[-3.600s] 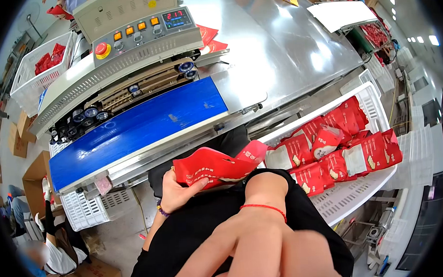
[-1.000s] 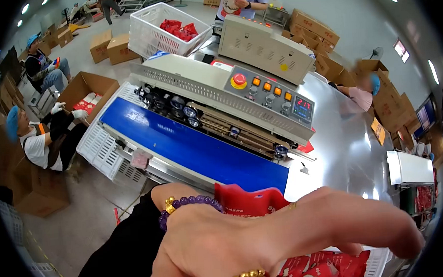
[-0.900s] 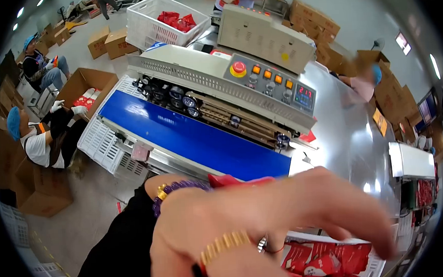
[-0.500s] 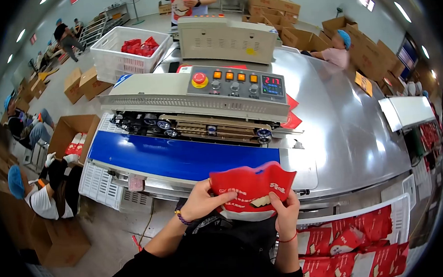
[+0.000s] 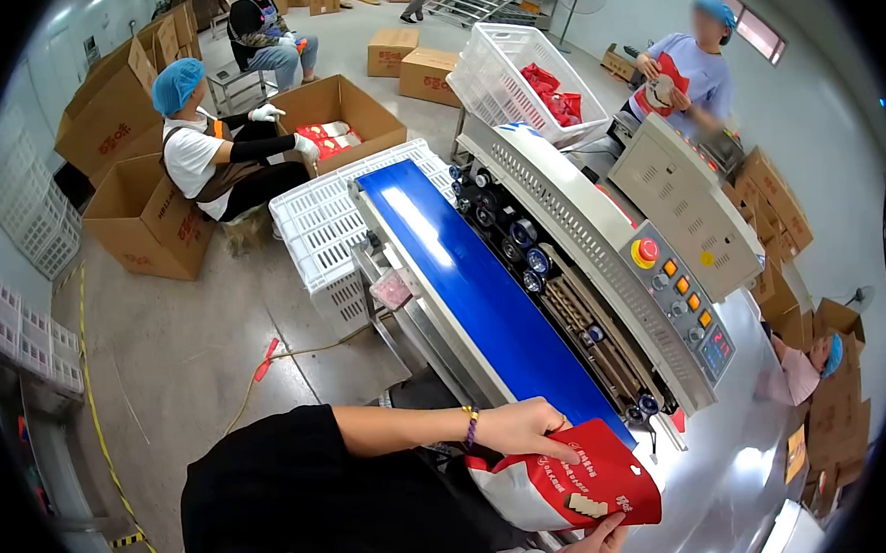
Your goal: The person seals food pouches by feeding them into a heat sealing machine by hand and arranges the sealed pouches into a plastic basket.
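Note:
A red and white pouch (image 5: 564, 475) is held between my two hands at the lower right, in front of the near end of the blue conveyor belt (image 5: 484, 284). My left hand (image 5: 526, 430) is closed on the pouch's upper left edge, fingers behind and thumb on the front. Lower down, my right hand (image 5: 595, 547) pinches the bottom right corner. The pouch lies tilted, its printed face toward me. Beside the belt stands the sealing machine (image 5: 600, 218), with rollers along its side and a control panel (image 5: 680, 299).
A white crate (image 5: 528, 77) with red packets stands behind the machine. White crates (image 5: 335, 232) are stacked left of the belt. A worker (image 5: 216, 143) sits by an open carton (image 5: 339, 112); another person (image 5: 693, 73) holds a red pouch. The metal table (image 5: 723, 462) extends right.
The view has swung left, so the belt now slants down to the right. Both hands still hold the pouch, which has shifted right in view and turned clockwise.

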Available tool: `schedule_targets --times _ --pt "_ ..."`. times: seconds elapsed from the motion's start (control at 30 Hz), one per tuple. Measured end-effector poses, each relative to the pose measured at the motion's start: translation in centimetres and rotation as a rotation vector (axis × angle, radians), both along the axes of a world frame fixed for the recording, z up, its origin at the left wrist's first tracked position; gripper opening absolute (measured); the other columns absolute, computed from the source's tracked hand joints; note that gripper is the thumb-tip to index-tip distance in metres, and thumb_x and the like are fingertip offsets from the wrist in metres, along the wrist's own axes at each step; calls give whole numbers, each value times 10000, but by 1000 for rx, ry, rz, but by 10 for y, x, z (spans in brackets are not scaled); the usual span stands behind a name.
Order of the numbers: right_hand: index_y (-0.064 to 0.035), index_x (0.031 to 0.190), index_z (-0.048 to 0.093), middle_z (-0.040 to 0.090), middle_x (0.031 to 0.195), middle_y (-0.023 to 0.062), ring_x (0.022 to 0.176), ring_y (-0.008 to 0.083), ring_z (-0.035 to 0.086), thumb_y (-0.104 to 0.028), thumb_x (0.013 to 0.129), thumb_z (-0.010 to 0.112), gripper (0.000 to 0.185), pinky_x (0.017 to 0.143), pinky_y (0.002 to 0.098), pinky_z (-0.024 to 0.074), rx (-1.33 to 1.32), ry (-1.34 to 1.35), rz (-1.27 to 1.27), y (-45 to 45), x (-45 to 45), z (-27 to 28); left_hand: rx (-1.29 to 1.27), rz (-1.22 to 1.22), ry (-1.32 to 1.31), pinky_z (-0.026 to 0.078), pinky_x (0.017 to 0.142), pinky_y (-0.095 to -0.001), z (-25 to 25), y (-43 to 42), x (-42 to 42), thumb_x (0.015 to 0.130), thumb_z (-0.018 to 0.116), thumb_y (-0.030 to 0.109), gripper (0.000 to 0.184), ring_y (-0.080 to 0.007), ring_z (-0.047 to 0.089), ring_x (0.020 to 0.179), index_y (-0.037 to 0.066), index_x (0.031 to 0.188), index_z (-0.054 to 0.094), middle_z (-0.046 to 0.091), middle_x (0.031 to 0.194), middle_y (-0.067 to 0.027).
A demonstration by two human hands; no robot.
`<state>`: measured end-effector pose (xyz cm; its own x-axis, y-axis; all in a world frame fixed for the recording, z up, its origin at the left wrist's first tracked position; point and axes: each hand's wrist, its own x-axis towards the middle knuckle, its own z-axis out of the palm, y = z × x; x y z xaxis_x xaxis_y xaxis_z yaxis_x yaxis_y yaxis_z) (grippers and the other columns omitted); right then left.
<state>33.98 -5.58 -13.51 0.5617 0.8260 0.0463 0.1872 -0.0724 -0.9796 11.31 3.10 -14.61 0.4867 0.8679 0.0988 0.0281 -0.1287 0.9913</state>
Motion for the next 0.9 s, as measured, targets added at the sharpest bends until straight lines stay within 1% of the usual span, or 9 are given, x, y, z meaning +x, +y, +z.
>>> schedule_targets --times 0.07,0.17,0.23,0.37,0.43,0.7,0.77,0.83,0.9 --pt "61 1142 623 657 1076 122 936 189 599 -213 981 567 323 820 306 502 9 42 57 5 -5 7 -7 -126 88 474 598 -254 -7 7 -10 941 641 281 337 -58 588 680 -53 914 679 686 797 -54" --pt "45 1178 591 643 1084 122 944 201 596 -168 962 595 303 837 306 497 -103 308 193 9 21 -12 -19 -37 -3 477 599 -250 -1 2 -11 945 635 290 345 -60 578 665 -50 909 682 680 780 -38" --pt "20 1217 568 624 1133 117 937 196 611 -104 912 659 342 772 296 526 -214 200 416 6 44 -39 -21 16 -74 476 593 -247 10 0 -18 946 635 293 341 -53 576 669 -41 904 686 670 766 -34" --pt "11 1182 621 660 1054 110 892 211 622 -145 870 717 362 741 320 524 12 234 293 16 3 -33 -87 -25 20 415 536 -250 3 8 -29 937 643 348 386 -44 482 585 -4 778 652 583 651 6" --pt "51 1119 605 641 1073 70 920 116 582 -83 931 614 232 828 276 466 127 239 368 18 -4 -28 -18 -49 -19 390 526 -244 -7 8 -25 941 640 347 390 -38 443 585 9 749 613 506 613 19" --pt "69 972 668 647 836 4 758 55 508 -79 934 620 161 672 208 416 136 139 184 20 25 -20 -352 -102 -176 416 594 -201 -19 16 -10 954 633 286 305 -27 494 702 -11 884 644 581 766 76" --pt "71 969 665 635 812 -2 749 48 490 -87 938 616 168 653 205 402 139 38 144 17 34 -16 -153 12 -308 434 630 -225 -8 20 8 931 661 265 292 -45 510 749 -19 868 634 588 768 57" --pt "70 1010 662 640 819 1 750 54 494 -84 931 619 179 652 220 412 154 -15 97 19 41 -14 175 216 17 419 614 -274 -15 34 21 871 722 231 251 -81 512 728 -3 807 660 571 709 8" --pt "77 1025 657 647 832 6 761 62 502 -81 923 620 192 669 236 428 141 -99 25 25 48 -17 177 268 122 398 571 -272 -24 47 36 847 749 235 265 -64 489 662 -11 796 666 567 669 14"
